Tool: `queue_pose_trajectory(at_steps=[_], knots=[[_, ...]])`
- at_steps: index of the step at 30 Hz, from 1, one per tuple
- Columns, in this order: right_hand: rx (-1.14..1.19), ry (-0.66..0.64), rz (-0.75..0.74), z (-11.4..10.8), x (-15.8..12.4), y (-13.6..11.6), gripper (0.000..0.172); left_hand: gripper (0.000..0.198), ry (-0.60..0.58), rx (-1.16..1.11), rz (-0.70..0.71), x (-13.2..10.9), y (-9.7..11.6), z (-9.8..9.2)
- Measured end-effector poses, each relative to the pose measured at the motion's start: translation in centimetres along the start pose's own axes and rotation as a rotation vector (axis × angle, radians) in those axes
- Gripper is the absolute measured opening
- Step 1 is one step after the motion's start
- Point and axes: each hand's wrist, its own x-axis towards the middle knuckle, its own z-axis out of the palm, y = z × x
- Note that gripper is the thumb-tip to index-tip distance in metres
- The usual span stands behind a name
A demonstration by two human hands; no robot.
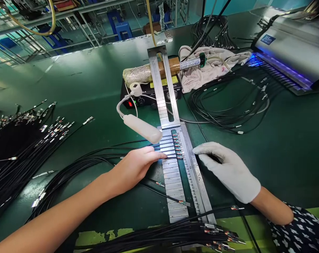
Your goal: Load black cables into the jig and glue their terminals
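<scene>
My bare left hand lies flat with fingers stretched out, fingertips pressing thin black cables onto the slotted metal fixture. Several cable ends with small metal tips sit in the fixture's slots. My right hand, in a white glove, rests on the fixture's right rail, fingers curled and pointing left toward those tips. A white pen-like tool on a cord lies just above my left hand.
Black cable bundles lie at left, at the front edge and coiled at right. A black control box, a wrapped roll, a crumpled cloth and a UV lamp unit stand behind.
</scene>
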Motion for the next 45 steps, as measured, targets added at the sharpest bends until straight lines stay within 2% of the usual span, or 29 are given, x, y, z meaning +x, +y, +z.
queue_pose_trajectory(at_steps=[7, 12, 19, 27, 33, 37, 42, 45], knots=[[-0.051, 0.012, -0.028, 0.1, 0.1, -0.1, 0.02, 0.038, -0.068, -0.03, -0.026, 0.3, -0.3, -0.3], [-0.109, 0.012, -0.076, 0.2, 0.1, -0.2, 0.022, 0.029, -0.015, -0.167, -0.023, 0.5, -0.6, -0.3], [-0.119, -0.017, -0.076, 0.1, 0.0, -0.2, 0.025, 0.031, -0.044, -0.088, -0.023, 0.6, -0.6, -0.7], [-0.097, 0.002, -0.061, 0.2, 0.0, 0.0, 0.023, 0.029, 0.012, -0.233, -0.078, 0.4, -0.9, 0.2], [-0.111, 0.016, -0.07, 0.1, 0.2, -0.1, 0.023, 0.029, -0.015, -0.073, -0.004, -0.3, -0.5, 0.6], [-0.107, 0.01, -0.074, 0.0, 0.2, -0.1, 0.023, 0.024, 0.036, 0.056, 0.018, -0.2, -0.4, 1.1], [-0.086, 0.0, -0.062, 0.0, 0.2, -0.1, 0.025, 0.022, 0.123, -0.02, -0.017, 0.3, -0.5, 1.5], [-0.086, 0.0, -0.045, 0.0, 0.1, -0.2, 0.026, 0.022, 0.128, -0.076, -0.052, 0.2, -0.5, 1.7]])
